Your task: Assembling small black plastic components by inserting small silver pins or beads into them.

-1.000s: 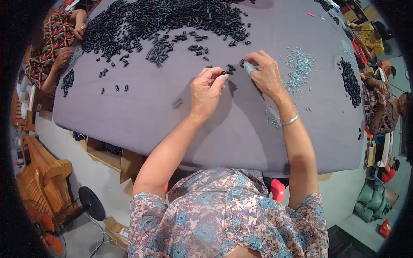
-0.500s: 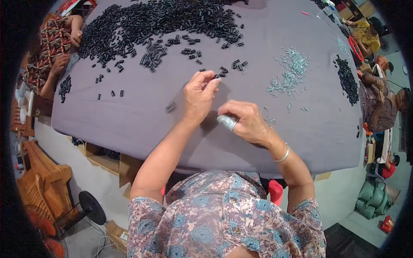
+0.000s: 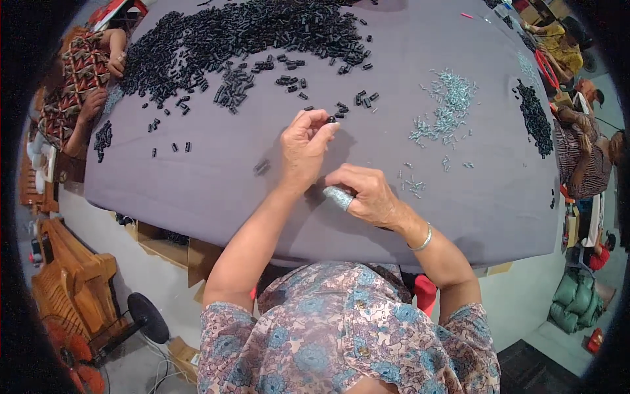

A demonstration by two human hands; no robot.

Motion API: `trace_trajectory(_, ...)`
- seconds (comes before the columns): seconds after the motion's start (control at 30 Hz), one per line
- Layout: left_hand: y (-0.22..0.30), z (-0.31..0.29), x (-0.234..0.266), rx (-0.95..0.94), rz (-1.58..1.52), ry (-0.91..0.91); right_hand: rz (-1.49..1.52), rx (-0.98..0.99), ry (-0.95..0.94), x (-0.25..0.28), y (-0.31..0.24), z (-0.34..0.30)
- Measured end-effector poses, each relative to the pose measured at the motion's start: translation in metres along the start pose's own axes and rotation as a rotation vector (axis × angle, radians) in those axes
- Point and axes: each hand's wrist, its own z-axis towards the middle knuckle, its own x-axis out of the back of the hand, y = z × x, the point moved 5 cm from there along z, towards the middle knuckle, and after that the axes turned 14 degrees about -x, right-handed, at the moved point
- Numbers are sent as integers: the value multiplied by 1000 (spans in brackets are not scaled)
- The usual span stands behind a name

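Observation:
My left hand [image 3: 303,144] is closed, pinching a small black cylindrical piece [image 3: 331,119] between thumb and fingertips above the table. Just below and to its right, my right hand [image 3: 374,197] has its fingers curled in against the thumb. Silvery tape [image 3: 339,198] wraps that thumb. Whatever the right fingers hold, if anything, is hidden. Several black pieces [image 3: 365,99] lie beyond my left hand, and one lone piece [image 3: 262,167] rests left of my left wrist. A few small silvery screw-like pieces [image 3: 412,186] are scattered right of my right hand.
A large heap of black pieces [image 3: 256,33] covers the far left of the grey-covered table [image 3: 197,190]. Silvery screw-like pieces [image 3: 451,105] form a pile at right, with another black pile [image 3: 535,118] near the right edge. Co-workers sit at the left [image 3: 82,85] and right [image 3: 581,151].
My right hand has moved a little left, closer to my left wrist, uncovering more of the loose silvery pieces. My left hand keeps its pinch on the black piece. The whole view has shifted slightly.

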Motion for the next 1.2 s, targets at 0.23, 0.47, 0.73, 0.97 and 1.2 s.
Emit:
trace_trajectory(0.23,0,0,0,-5,-17,2,124,-142,242,18,14,-5)
trace_trajectory(0.47,2,0,0,7,11,-5,134,2,92,16,14,-3)
trace_trajectory(0.73,2,-1,0,10,-3,-8,162,-26,59,17,15,-5)
trace_trajectory(0.97,1,1,0,-11,9,-6,143,-87,53,16,15,-2)
trace_trajectory(1.2,3,1,0,-11,9,-8,66,-53,98,11,13,-1)
